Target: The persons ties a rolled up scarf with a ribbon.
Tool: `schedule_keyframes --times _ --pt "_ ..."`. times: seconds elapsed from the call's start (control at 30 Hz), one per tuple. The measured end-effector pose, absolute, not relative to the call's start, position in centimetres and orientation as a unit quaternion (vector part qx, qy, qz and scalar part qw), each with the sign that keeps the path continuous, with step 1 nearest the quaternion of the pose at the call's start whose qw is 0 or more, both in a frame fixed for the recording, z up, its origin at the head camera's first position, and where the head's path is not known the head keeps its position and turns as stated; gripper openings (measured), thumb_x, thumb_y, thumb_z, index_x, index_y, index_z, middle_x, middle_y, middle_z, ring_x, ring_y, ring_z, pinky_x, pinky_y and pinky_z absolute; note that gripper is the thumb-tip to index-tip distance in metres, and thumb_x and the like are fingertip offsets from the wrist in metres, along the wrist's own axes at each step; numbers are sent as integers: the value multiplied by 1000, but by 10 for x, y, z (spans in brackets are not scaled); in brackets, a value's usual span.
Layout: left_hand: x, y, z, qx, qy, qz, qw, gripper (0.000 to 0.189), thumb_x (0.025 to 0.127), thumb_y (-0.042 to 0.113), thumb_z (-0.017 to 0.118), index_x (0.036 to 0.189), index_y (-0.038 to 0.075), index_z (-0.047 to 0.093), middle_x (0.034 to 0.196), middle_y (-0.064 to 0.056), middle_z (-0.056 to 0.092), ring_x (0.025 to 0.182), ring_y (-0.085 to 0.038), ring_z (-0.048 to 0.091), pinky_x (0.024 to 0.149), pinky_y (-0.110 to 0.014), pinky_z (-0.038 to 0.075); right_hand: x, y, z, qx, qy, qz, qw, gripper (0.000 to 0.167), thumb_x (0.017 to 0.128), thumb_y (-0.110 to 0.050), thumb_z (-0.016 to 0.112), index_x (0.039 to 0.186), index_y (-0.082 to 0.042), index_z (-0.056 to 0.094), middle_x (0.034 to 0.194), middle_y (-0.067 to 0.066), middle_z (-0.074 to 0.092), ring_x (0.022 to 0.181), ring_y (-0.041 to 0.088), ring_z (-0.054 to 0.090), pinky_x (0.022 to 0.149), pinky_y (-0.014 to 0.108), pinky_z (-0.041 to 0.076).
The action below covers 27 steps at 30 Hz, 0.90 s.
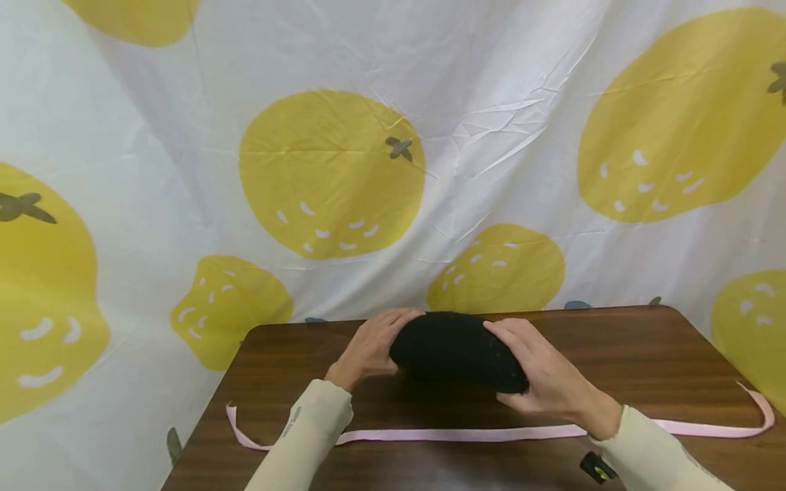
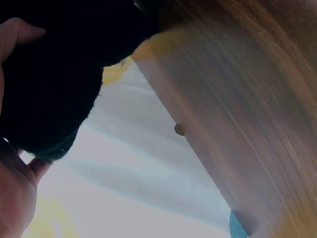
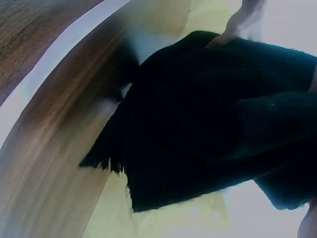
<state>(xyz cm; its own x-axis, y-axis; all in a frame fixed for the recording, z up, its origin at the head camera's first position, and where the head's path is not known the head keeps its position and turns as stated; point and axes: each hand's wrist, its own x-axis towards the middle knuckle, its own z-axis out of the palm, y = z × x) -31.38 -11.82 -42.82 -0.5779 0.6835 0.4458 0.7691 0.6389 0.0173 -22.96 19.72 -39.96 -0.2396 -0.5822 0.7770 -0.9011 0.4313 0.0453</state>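
Note:
Between my two hands is a black scarf [image 1: 457, 348], folded into a thick bundle that arches above the table. My left hand [image 1: 371, 344] grips its left end, thumb on the near side and fingers over the top. At the other end my right hand [image 1: 543, 372] holds it, with the thumb under the near lower edge. In the right wrist view the scarf [image 3: 198, 124] hangs with a fringed edge down at the left. Its dark folds are hard to make out in the left wrist view, where part of my left hand [image 2: 17, 193] shows at the edge.
A pink ribbon [image 1: 454, 434] lies across the brown wooden table [image 1: 614, 354], nearer than the scarf, its ends curling up. Behind the table hangs a white curtain [image 1: 491, 136] printed with yellow fruit. A small black object [image 1: 597, 468] shows beside my right wrist.

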Motion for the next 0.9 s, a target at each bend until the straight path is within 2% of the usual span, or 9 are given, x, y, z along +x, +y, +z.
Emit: schedule_keyframes --times 0.07,0.17,0.3,0.43,0.53,0.57,0.7,0.77,0.9 --pt "-313 -116 -427 -415 -881 -105 201 110 52 14 93 149 19 40 146 1 49 132 -20 49 106 -40 43 -229 195 -398 494 -740 203 408 71 87 -42 60 133 11 51 123 21 58 111 37 50 108 36 29" --pt "-312 -114 -424 -417 -881 -102 198 109 54 16 94 149 20 41 148 0 48 133 -20 48 107 -41 42 -227 193 -397 492 -731 197 430 69 90 -49 54 129 8 55 119 19 60 117 40 49 110 46 26" --pt "-312 -111 -422 -426 -876 -102 203 105 56 18 92 148 21 42 147 -1 48 134 -21 47 109 -41 41 -224 192 -396 504 -726 213 416 68 83 -45 65 127 5 57 118 17 60 136 34 40 120 51 13" --pt "-312 -109 -421 -435 -870 -103 207 105 56 16 91 148 22 42 148 -1 48 136 -22 45 111 -41 39 -221 193 -393 519 -718 217 410 68 79 -43 71 125 5 58 116 17 60 140 34 38 121 52 11" --pt "-312 -107 -420 -442 -866 -103 208 105 56 15 91 148 21 41 150 -2 46 138 -21 44 112 -40 38 -216 193 -390 518 -722 206 411 63 82 -44 69 123 3 60 115 19 59 130 39 47 121 46 18" --pt "-313 -106 -420 -445 -864 -104 209 106 55 15 91 148 21 41 150 -2 46 138 -22 43 112 -40 37 -214 193 -389 514 -725 197 414 62 83 -45 67 122 2 61 116 19 59 126 39 51 118 43 27" --pt "-312 -104 -418 -454 -858 -111 214 107 54 13 92 148 20 42 150 -4 46 138 -23 43 113 -40 37 -205 191 -387 495 -738 162 429 60 90 -54 55 120 -3 63 124 21 59 116 37 59 89 42 52" --pt "-312 -103 -417 -457 -854 -117 220 108 53 12 92 148 19 42 150 -5 46 138 -25 44 112 -41 37 -202 190 -385 492 -739 150 436 61 91 -57 54 120 -4 63 129 22 58 116 37 60 77 45 54" --pt "-311 -100 -416 -462 -848 -124 229 107 53 13 93 148 17 43 150 -8 46 137 -29 45 112 -41 37 -197 188 -382 497 -732 138 445 58 93 -57 52 119 -5 63 132 22 59 115 39 61 74 48 56"
